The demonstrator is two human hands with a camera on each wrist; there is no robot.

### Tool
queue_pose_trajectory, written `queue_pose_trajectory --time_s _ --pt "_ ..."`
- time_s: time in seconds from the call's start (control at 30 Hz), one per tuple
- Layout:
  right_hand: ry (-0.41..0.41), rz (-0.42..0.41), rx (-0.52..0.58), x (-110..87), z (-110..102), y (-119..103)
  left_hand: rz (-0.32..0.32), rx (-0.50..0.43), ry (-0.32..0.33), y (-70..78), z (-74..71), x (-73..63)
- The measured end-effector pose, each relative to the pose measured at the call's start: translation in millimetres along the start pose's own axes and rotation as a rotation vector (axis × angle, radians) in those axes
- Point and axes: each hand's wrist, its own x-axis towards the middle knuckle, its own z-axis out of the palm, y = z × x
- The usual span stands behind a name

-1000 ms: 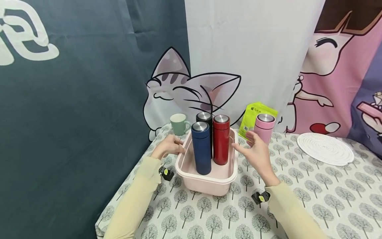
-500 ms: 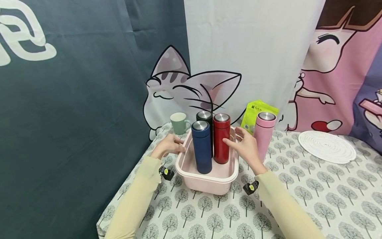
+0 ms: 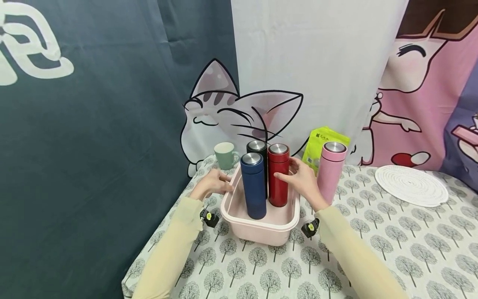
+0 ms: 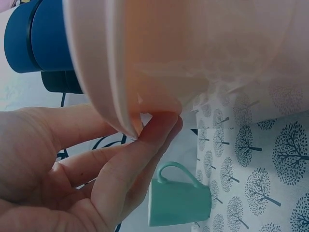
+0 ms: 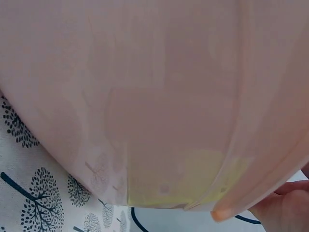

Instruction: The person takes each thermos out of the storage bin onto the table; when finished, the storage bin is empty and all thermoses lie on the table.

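A pale pink plastic tub (image 3: 257, 233) stands on the table with three thermos flasks upright inside: blue (image 3: 254, 191), black (image 3: 257, 145) and red (image 3: 278, 189), each with a silver-topped lid. My left hand (image 3: 213, 183) pinches the tub's left rim, thumb and fingers meeting at its edge in the left wrist view. Over the right rim reaches my right hand (image 3: 303, 181). Its thumb lies across the front of the red flask and its fingers curl behind the far side. The tub's wall fills most of the right wrist view and hides most of that hand.
To the right of the tub stands a pink thermos flask (image 3: 330, 174), in front of a lime-green pouch (image 3: 317, 143). A green mug (image 3: 225, 157) is behind the tub at left. A white round woven mat (image 3: 410, 185) lies at right on the tree-print tablecloth (image 3: 269, 274).
My right hand has moved left from beside the pink flask, over the tub's rim and onto the red flask. The left hand has kept its hold on the rim.
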Motion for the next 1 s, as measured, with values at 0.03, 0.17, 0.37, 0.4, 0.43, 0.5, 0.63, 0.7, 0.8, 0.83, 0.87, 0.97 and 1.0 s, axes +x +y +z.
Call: queue_pose_trajectory --time_s 0.03,0.17,0.37,0.4,0.43,0.5,0.63,0.7,0.8,0.83,0.87,0.97,1.0 --pt "-0.011 0.005 0.002 0.8 0.5 -0.4 0.004 0.000 -0.003 -0.1 0.3 -0.5" --pt "-0.043 0.021 0.013 3.1 3.2 -0.4 0.004 -0.003 0.000 0.8 1.2 -2.1" --pt "-0.029 -0.005 -0.017 5.2 6.5 -1.3 0.011 -0.008 0.005 0.8 0.6 -2.8" --pt "-0.024 -0.009 -0.022 5.1 6.7 -1.7 0.013 -0.008 0.004 0.4 0.5 -2.8" --pt "-0.020 -0.011 -0.024 4.8 6.9 -2.1 0.012 -0.013 0.005 0.3 0.8 -2.8" --pt "-0.012 -0.012 -0.023 3.8 7.6 -1.9 0.007 -0.014 0.012 0.0 1.5 -2.9" --pt "0.000 -0.012 -0.022 1.8 9.0 -1.1 0.002 -0.001 0.018 -1.3 2.7 -3.8" --pt "0.005 -0.010 -0.021 0.7 9.6 -1.0 0.004 0.010 0.018 -2.4 2.8 -3.8" --pt "0.010 -0.011 -0.018 -0.7 9.2 -0.6 0.003 0.015 0.015 -3.2 2.7 -3.9" --pt "0.010 -0.010 -0.015 -1.2 8.8 -0.9 0.000 0.012 0.016 -2.8 2.6 -4.2" --pt "0.010 -0.010 -0.013 -1.7 8.2 -1.4 -0.004 0.007 0.018 -2.1 2.5 -4.5" --pt "0.016 -0.014 -0.010 -2.8 5.6 -3.4 -0.006 0.002 0.022 -0.1 1.7 -4.5" --pt "0.020 -0.015 -0.008 -3.1 4.4 -4.4 -0.007 -0.004 0.023 1.0 1.4 -4.6"
